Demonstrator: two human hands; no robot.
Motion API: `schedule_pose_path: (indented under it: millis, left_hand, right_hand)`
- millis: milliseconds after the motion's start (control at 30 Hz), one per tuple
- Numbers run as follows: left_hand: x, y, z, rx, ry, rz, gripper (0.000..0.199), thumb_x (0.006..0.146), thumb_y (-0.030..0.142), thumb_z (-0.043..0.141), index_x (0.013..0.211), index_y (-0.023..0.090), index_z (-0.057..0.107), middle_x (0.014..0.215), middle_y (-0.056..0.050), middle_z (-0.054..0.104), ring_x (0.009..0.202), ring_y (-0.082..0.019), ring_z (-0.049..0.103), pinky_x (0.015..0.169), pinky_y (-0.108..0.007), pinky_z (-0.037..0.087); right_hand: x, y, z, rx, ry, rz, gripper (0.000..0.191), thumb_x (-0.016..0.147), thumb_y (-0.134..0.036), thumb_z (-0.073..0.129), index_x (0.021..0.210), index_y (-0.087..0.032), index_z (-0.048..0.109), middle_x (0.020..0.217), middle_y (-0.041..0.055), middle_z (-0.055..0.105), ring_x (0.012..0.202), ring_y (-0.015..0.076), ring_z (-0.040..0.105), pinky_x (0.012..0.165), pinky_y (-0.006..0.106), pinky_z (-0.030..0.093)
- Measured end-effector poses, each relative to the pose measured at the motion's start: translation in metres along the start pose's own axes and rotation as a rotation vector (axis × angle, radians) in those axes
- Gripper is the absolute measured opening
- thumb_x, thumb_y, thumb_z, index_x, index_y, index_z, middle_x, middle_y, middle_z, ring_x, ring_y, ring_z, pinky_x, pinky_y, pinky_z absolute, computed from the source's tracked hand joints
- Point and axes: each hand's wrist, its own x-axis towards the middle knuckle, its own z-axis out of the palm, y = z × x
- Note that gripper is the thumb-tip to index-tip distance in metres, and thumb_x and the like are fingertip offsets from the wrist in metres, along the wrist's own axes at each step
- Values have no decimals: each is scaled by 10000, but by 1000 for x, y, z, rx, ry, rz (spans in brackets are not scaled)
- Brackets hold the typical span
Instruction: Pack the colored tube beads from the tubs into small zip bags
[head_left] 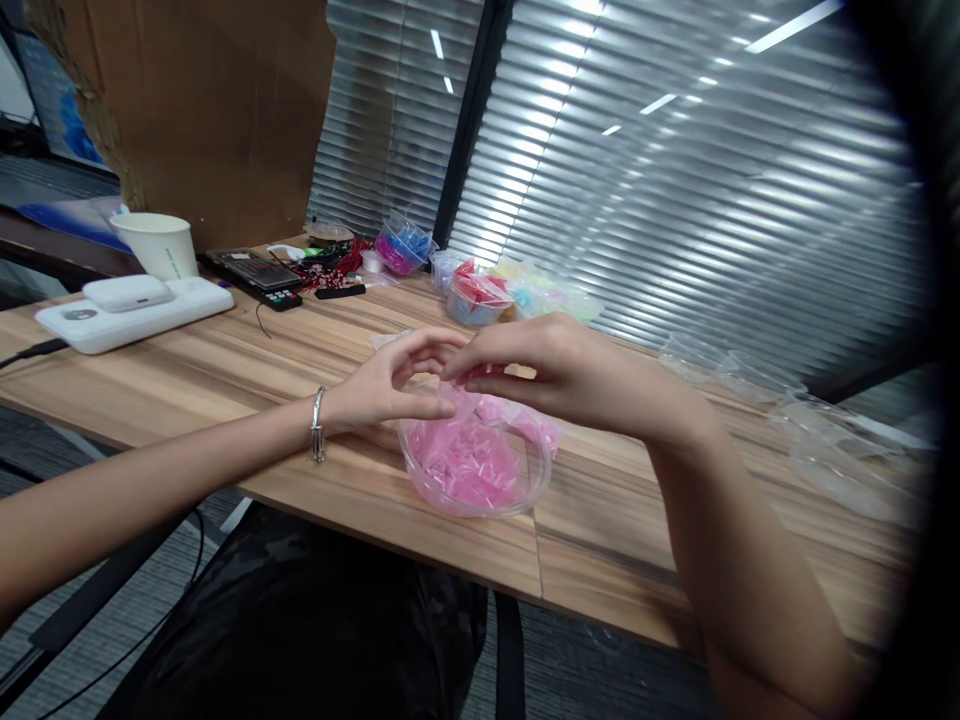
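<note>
A round clear plastic bowl point(536, 490) on the wooden table holds many shiny pink plastic pieces point(472, 465). Over its far rim my two hands meet. The fingers of my right hand point(547, 370) point down and left in a pinch, with a thin see-through pink plastic piece point(457, 400) at their tips. My left hand point(405, 385), with a silver bracelet at the wrist, curves in from the left. Its thumb stands apart from its bent fingers and reaches to the pink piece. Just behind the bowl, more pink plastic point(540, 428) shows, partly covered by my right hand.
Further back stand tubs of red pieces point(480, 290) and blue and magenta pieces point(403, 245). Clear plastic containers point(757, 378) line the right side. A white power bank point(142, 315), a paper cup point(157, 245) and a tangle of wires point(337, 265) are at the left.
</note>
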Motion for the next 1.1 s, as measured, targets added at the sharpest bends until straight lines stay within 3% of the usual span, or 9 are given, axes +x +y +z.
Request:
schedule_pose_path:
  millis: [300, 433, 600, 733, 933, 1100]
  left_hand:
    - [0, 0, 2, -100, -34, -43, 542, 662, 170, 808, 1143, 222, 564, 1106, -36, 618, 1051, -191, 599, 924, -317, 483]
    - [0, -2, 2, -34, -110, 10, 501, 677, 178, 800, 1130, 218, 589, 1111, -47, 615, 1102, -207, 574, 972, -332, 453]
    - [1, -4, -2, 105, -143, 32, 589, 683, 257, 803, 1217, 251, 556, 1261, -62, 571, 1201, -249, 520, 1033, -391, 402]
    - [-2, -3, -3, 212, -218, -14, 609, 720, 317, 775, 1271, 238, 528, 1318, -72, 548, 1232, -271, 500, 1054, -417, 387]
    - [-2, -1, -2, 228, -250, -18, 600, 735, 334, 766, 1277, 242, 523, 1295, -61, 560, 1203, -255, 523, 1043, -402, 404]
    - [-2, -1, -3, 254, -242, -5, 602, 738, 351, 761, 1281, 243, 524, 1281, -63, 567, 1204, -264, 523, 1043, -407, 404]
  right_hand:
    - [2, -2, 2, -3, -6, 43, 106, 933, -220, 541, 960, -162, 624, 905, 16, 667, 769, 115, 587, 659, 235, 406]
    - [2, -1, 3, -20, -65, 52, 118, 920, -151, 527, 944, -168, 641, 881, 12, 657, 765, 118, 566, 666, 249, 395]
    - [3, -3, 3, -40, -104, 71, 103, 905, -141, 547, 912, -161, 648, 846, 6, 646, 741, 115, 554, 645, 250, 382]
    - [3, -2, 4, -33, -125, 70, 115, 912, -152, 543, 905, -167, 657, 834, -2, 651, 711, 105, 557, 626, 243, 378]
    - [2, -2, 5, -56, -136, 58, 141, 921, -178, 552, 970, -168, 684, 854, 4, 671, 723, 110, 574, 646, 251, 390]
    - [1, -6, 2, -43, -146, 69, 209, 943, -166, 504, 1065, -193, 671, 982, 15, 690, 823, 125, 604, 700, 254, 411]
